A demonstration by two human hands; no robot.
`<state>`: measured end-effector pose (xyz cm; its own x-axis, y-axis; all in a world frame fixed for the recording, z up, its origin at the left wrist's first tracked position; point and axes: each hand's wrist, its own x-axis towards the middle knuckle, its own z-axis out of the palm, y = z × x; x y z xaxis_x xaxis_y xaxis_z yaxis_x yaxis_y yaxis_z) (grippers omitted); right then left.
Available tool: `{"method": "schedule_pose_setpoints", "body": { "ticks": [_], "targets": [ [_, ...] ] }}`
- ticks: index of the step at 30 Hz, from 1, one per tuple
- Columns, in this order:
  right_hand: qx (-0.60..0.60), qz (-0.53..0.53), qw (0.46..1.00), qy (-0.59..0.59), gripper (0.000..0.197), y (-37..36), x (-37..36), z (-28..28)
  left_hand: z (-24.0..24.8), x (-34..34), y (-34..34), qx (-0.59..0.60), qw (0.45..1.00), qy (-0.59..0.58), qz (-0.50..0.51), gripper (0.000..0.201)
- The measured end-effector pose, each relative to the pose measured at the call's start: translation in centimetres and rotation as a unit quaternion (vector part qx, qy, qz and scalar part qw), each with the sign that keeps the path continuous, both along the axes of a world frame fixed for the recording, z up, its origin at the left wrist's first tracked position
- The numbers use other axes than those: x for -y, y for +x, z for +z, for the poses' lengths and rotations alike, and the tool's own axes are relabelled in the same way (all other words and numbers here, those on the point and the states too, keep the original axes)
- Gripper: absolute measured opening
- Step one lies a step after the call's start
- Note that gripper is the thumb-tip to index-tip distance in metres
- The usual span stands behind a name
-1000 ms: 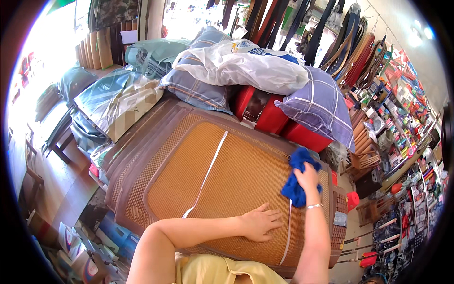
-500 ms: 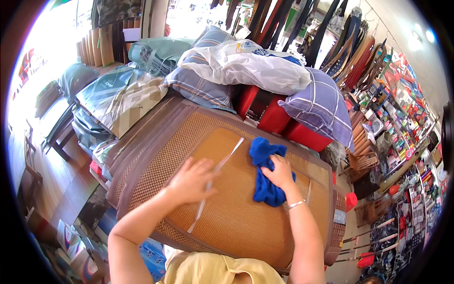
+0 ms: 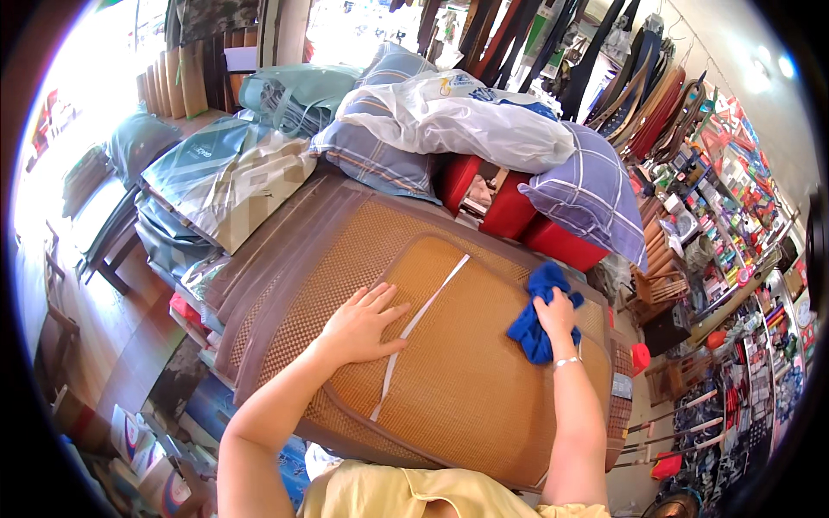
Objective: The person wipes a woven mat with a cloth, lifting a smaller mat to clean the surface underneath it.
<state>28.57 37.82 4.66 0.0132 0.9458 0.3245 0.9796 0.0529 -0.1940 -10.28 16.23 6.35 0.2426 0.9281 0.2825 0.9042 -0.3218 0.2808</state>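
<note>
A stack of brown woven sleeping mats [image 3: 466,371] with dark fabric borders lies in front of me. A thin white strap [image 3: 422,315] crosses the top mat at a slant. My left hand [image 3: 358,328] rests on the mat just left of this strap, fingers spread and holding nothing. On the right side of the mat, my right hand [image 3: 557,315] is closed over a bunched blue cloth [image 3: 528,335], pressing it to the surface. Part of the cloth is hidden under the hand.
Behind the mats are red boxes [image 3: 505,205], a plaid pillow [image 3: 591,194] and a pillow under a white plastic bag [image 3: 458,129]. Packaged bedding [image 3: 229,177] sits at the left. Belts [image 3: 643,95] hang at the back, and shelves of small goods [image 3: 734,203] line the right.
My right hand has slid the blue cloth rightward across the mat. My left hand, blurred over the strap before, now lies flat beside it. The mats look slightly shifted in view.
</note>
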Motion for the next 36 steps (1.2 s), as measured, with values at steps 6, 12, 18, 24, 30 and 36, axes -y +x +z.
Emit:
{"method": "schedule_pose_setpoints", "body": {
  "ticks": [6, 12, 18, 24, 30, 36],
  "targets": [
    [-0.015, 0.182, 0.982, 0.045, 0.052, -18.1, -2.1, 0.5, 0.3, 0.0, 0.5, 0.032, 0.999, -0.001, -0.011, 0.067],
    [0.011, 0.376, 0.926, -0.023, 0.052, -30.1, 1.8, 1.6, 0.3, -0.1, 0.0, 0.025, 1.000, -0.010, -0.005, 0.063],
    [-0.067, 0.405, 0.911, 0.024, 0.053, -26.1, 2.5, 0.6, 0.1, -0.5, 0.3, -0.026, 0.998, -0.054, 0.013, 0.062],
    [-0.076, 0.250, 0.963, 0.071, 0.047, -10.7, 2.0, 0.8, 0.2, -0.3, 0.3, 0.010, 0.998, -0.045, 0.032, 0.062],
    [-0.016, 0.000, 0.999, 0.041, 0.054, 9.5, 5.9, -0.3, 0.7, -0.1, 0.4, 0.009, 0.997, -0.063, 0.037, 0.059],
    [0.004, -0.084, 0.996, 0.029, 0.050, 15.8, 11.0, 0.0, 1.4, -0.6, 1.5, -0.008, 0.997, -0.066, 0.032, 0.059]
  ]
}}
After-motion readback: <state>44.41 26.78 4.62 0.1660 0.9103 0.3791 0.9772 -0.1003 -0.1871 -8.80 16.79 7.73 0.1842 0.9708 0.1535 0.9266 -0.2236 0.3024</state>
